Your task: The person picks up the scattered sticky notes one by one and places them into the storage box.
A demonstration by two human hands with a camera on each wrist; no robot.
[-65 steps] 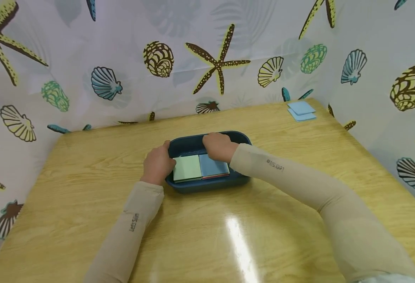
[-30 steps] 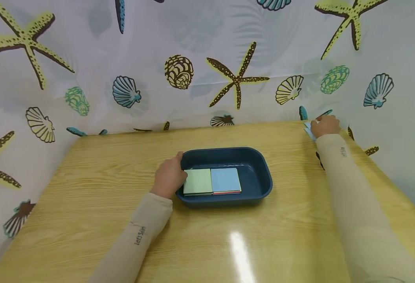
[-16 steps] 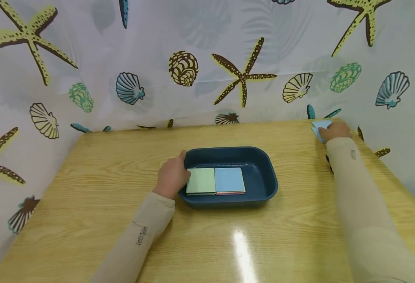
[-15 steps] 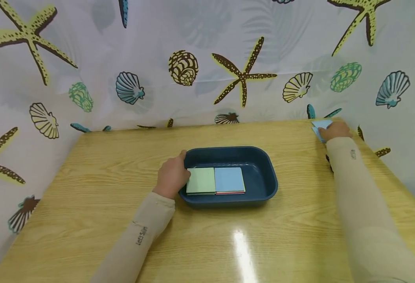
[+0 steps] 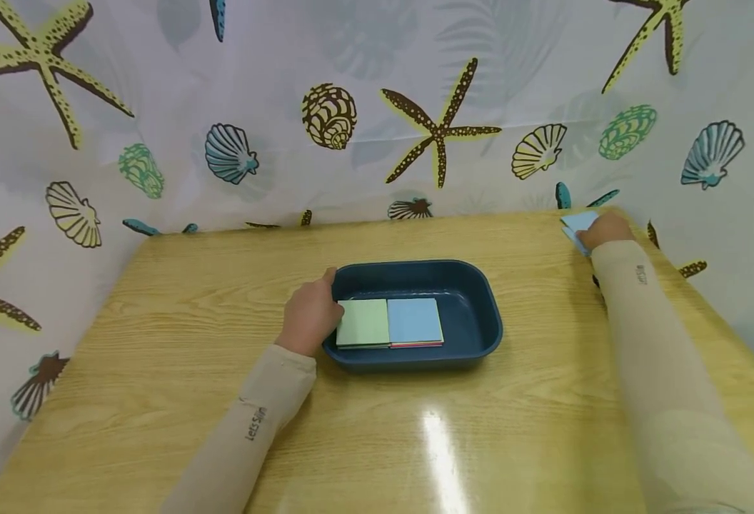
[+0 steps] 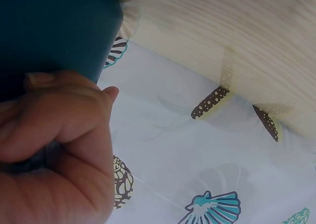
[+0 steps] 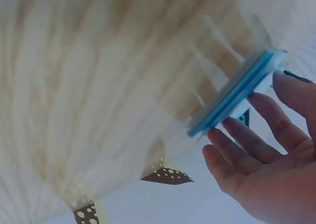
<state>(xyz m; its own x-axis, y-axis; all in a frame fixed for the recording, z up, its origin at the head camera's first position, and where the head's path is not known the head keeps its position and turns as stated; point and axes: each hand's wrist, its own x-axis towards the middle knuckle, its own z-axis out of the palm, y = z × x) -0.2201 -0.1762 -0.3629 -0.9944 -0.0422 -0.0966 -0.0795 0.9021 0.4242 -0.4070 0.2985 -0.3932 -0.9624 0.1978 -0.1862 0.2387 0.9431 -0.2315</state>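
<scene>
A dark blue plastic bin point(image 5: 415, 364) stands mid-table in the head view. Inside it lie a light green stack of paper squares point(image 5: 362, 323) and, next to that, a blue-topped stack point(image 5: 414, 320) with red and pale edges. My left hand point(image 5: 310, 314) grips the bin's left rim, thumb inside; the left wrist view shows the curled left fingers point(image 6: 74, 110) against the bin wall. At the table's far right corner my right hand point(image 5: 608, 230) holds a small stack of blue paper squares point(image 5: 576, 225) between thumb and fingers. The right wrist view shows this blue stack point(image 7: 237, 95) edge-on against the fingertips.
A wood-grain table point(image 5: 190, 343) spreads around the bin. A white curtain point(image 5: 377, 43) printed with shells and starfish rises behind the table and along its sides, close to my right hand.
My right hand has gone from inside the bin to the blue paper squares at the far right corner and taken hold there. My left hand has stayed on the bin's rim.
</scene>
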